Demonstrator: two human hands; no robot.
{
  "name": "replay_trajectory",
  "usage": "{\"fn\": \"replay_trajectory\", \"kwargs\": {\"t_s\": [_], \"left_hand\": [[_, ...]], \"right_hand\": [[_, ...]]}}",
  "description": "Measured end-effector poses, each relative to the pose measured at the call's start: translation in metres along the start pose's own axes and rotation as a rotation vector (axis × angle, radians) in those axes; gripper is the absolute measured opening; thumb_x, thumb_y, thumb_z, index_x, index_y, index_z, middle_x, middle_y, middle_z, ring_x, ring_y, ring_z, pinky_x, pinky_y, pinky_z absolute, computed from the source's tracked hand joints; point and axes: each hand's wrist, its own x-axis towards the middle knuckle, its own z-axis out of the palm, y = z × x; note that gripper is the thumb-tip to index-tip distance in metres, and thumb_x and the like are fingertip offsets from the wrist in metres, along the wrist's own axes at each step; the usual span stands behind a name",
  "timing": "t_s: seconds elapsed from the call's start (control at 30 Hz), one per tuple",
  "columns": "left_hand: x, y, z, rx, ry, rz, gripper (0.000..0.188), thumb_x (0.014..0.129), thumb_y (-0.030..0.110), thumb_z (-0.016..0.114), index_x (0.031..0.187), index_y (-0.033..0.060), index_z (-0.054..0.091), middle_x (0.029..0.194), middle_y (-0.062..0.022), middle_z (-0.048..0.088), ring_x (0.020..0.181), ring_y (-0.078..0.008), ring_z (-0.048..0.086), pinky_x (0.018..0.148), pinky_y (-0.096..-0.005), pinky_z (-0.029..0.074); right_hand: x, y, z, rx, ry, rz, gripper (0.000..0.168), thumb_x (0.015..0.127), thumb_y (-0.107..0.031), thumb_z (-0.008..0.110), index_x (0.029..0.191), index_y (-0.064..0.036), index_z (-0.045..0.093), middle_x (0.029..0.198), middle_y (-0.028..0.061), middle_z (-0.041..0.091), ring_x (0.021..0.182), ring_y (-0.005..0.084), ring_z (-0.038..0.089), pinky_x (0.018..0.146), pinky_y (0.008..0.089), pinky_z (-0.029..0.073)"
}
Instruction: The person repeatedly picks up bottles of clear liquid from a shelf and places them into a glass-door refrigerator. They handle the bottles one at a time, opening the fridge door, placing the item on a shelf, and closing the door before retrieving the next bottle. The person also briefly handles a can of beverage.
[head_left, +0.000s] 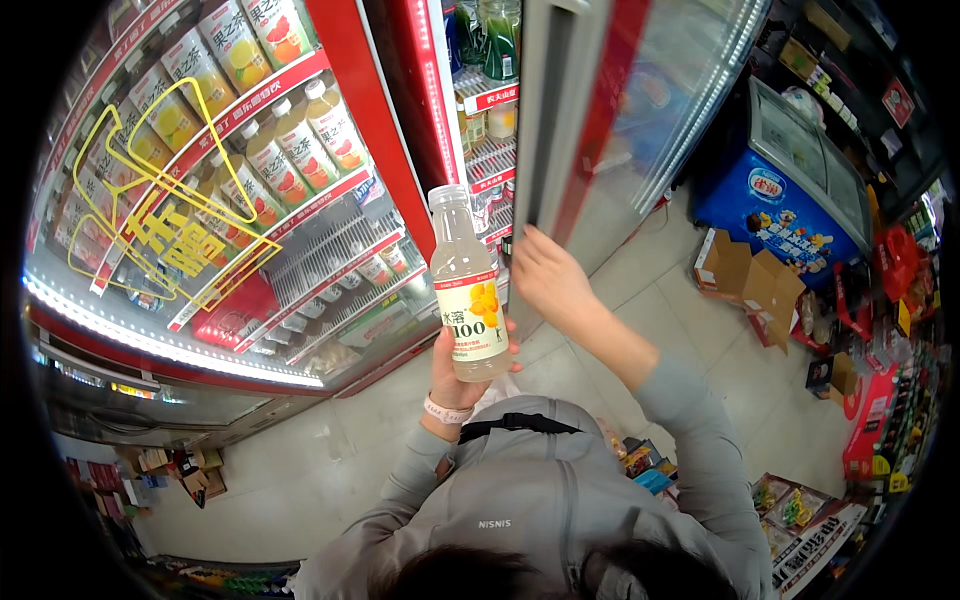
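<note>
My left hand (452, 379) holds a clear plastic drink bottle (461, 259) upright around its lower part. The bottle contains a pale, cloudy liquid and bears a cream label with yellow fruit. My right hand (556, 276) is at the edge of an open glass cooler door (551, 127), its fingers bent against the grey frame; the contact of the fingertips is partly hidden. Behind the bottle, the cooler's wire shelves (491, 161) carry more bottles, including a green one (500, 45) at the top.
Left of me stands another glass-fronted cooler with a red frame (360, 97) and rows of fruit tea bottles (300, 154). A blue chest freezer (780, 187) and an opened cardboard box (750, 285) are on the right. Packaged goods (649, 469) lie low near my right side on the tiled floor (315, 457).
</note>
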Motion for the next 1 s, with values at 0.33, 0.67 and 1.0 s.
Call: {"fn": "replay_trajectory", "kwargs": {"t_s": [0.33, 0.67, 1.0], "left_hand": [[0.012, -0.021, 0.005, 0.111, 0.062, -0.138, 0.073, 0.087, 0.051, 0.057, 0.135, 0.0011, 0.037, 0.123, -0.0201, 0.055, 0.105, -0.029, 0.061, 0.09, -0.0415, 0.051], [0.029, -0.028, -0.004, 0.214, 0.079, -0.263, 0.076, 0.085, 0.05, 0.062, 0.137, 0.0028, 0.035, 0.125, -0.0165, 0.053, 0.106, -0.0275, 0.06, 0.088, -0.0412, 0.052], [0.064, -0.022, -0.019, 0.277, 0.052, -0.292, 0.07, 0.089, 0.041, 0.06, 0.139, 0.0038, 0.03, 0.128, -0.0191, 0.052, 0.108, -0.0304, 0.06, 0.091, -0.0417, 0.051]], "right_hand": [[-0.147, -0.043, -0.048, 0.147, 0.438, 0.481, 0.016, 0.074, -0.009, 0.07, 0.084, -0.01, 0.057, 0.097, 0.007, 0.055, 0.092, 0.0237, 0.055, 0.099, 0.0419, 0.037], [-0.194, -0.031, -0.084, -0.192, 0.63, 1.291, 0.086, 0.088, -0.014, 0.063, 0.145, 0.008, 0.003, 0.148, 0.0298, 0.009, 0.14, 0.0402, 0.014, 0.113, 0.0471, 0.013], [-0.247, 0.026, -0.097, -0.479, 0.724, 1.68, 0.092, 0.087, -0.027, 0.068, 0.144, 0.01, 0.007, 0.144, 0.0277, 0.022, 0.131, 0.0341, 0.034, 0.107, 0.041, 0.033]]}}
